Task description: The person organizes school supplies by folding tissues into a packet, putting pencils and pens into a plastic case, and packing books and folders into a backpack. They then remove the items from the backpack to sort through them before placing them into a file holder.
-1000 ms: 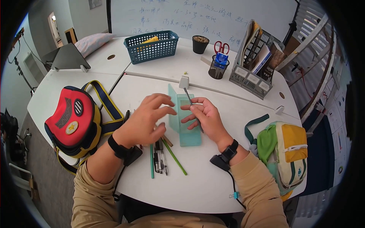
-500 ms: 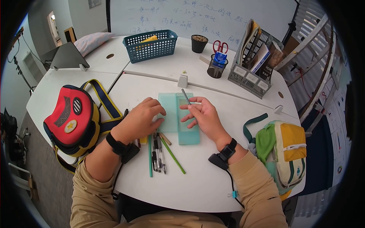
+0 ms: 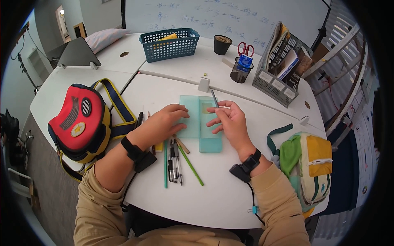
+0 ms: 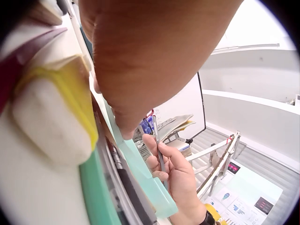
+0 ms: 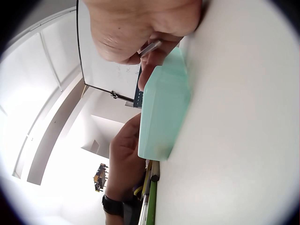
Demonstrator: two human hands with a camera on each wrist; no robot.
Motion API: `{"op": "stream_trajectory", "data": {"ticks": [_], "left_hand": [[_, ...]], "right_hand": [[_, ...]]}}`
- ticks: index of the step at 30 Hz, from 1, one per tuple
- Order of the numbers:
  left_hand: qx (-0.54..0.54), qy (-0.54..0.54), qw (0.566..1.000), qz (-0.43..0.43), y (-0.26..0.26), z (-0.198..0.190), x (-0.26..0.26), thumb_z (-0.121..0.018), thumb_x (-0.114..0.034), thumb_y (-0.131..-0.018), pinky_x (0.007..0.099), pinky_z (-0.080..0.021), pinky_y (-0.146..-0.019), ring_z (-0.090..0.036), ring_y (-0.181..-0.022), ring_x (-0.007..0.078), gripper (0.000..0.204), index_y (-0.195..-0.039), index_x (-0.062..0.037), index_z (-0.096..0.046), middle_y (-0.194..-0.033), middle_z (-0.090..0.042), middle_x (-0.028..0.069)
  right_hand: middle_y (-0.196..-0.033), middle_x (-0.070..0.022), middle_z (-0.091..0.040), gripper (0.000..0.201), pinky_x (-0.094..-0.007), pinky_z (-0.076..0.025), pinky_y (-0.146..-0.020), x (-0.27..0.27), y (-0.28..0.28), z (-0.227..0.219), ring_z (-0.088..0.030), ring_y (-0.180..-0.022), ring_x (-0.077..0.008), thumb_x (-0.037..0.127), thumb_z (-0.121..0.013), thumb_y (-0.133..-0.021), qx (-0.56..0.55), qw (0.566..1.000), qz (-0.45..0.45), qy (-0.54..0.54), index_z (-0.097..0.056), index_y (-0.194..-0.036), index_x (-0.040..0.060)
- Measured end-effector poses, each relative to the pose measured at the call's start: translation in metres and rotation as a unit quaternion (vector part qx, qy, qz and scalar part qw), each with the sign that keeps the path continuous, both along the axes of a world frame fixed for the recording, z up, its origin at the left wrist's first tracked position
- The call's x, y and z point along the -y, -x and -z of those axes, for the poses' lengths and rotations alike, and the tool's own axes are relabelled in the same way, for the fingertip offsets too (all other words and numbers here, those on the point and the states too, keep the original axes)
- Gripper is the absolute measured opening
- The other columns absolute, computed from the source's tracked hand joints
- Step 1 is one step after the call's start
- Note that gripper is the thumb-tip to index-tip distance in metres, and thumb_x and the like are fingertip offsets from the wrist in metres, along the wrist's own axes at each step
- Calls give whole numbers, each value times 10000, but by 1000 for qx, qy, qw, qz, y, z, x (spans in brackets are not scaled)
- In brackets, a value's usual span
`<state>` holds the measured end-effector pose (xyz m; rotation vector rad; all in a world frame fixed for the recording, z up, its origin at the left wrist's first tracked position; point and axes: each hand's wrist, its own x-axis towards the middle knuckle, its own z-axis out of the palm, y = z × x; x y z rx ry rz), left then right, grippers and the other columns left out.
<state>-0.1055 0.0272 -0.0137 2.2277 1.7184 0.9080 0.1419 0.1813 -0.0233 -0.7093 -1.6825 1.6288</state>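
Pens (image 3: 170,166) lie on the desk (image 3: 221,201), near. Beyond them, the left hand's (image 3: 163,122) grip is released beside the open pencil case's (image 3: 210,145) lid; the right hand (image 3: 232,122) pinches a thin grey stick (image 3: 214,98) above the case.

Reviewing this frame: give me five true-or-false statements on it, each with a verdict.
1. The right hand holds a slim grey stick. True.
2. The teal case is closed. False: it lies open, lid at its left.
3. Red-handled scissors stand in the mesh cup. True.
4. The bright green pencil lies inside the teal case. False: it lies on the table.
5. The red bag is right of the teal case. False: it is left.
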Motion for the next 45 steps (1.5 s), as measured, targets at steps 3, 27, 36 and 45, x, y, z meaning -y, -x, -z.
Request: {"op": "stream_trajectory", "data": {"ticks": [3,27,36,45], "left_hand": [[6,0,1000,-6,-3,2,0,-808,-91,-1038,461,-577,-1177,-685,-1363,393,285,-1307,-23,-744,-1487,-683,161],[72,16,986,151,-33,-60,30,-864,-15,-816,376,-540,-743,-664,-824,258,216,-1018,-82,-831,-918,-661,69],[-30,163,966,200,-32,-46,32,-955,-137,-857,383,-544,-683,-712,-756,253,241,-1086,-105,-889,-845,-728,38],[29,156,960,229,-42,-41,28,-906,-142,-940,396,-550,-727,-709,-796,284,121,-1053,-116,-870,-879,-730,45]], "right_hand": [[-1302,-250,-798,329,-328,-680,-631,0,0,0,-849,-903,-276,116,-615,-1164,4,1000,0,3,-497,-1412,-64],[-1426,-241,-762,301,-391,-681,-978,-5,-2,1,-793,-1266,-303,265,-526,-1237,-121,993,9,9,-564,-1385,6],[-1405,-234,-779,300,-388,-677,-964,-4,-3,-1,-794,-1273,-305,267,-528,-1236,-103,995,11,-8,-575,-1376,6],[-1411,-227,-780,310,-368,-676,-928,-3,-3,-2,-799,-1263,-294,283,-533,-1235,-103,994,15,-9,-567,-1384,14]]}}
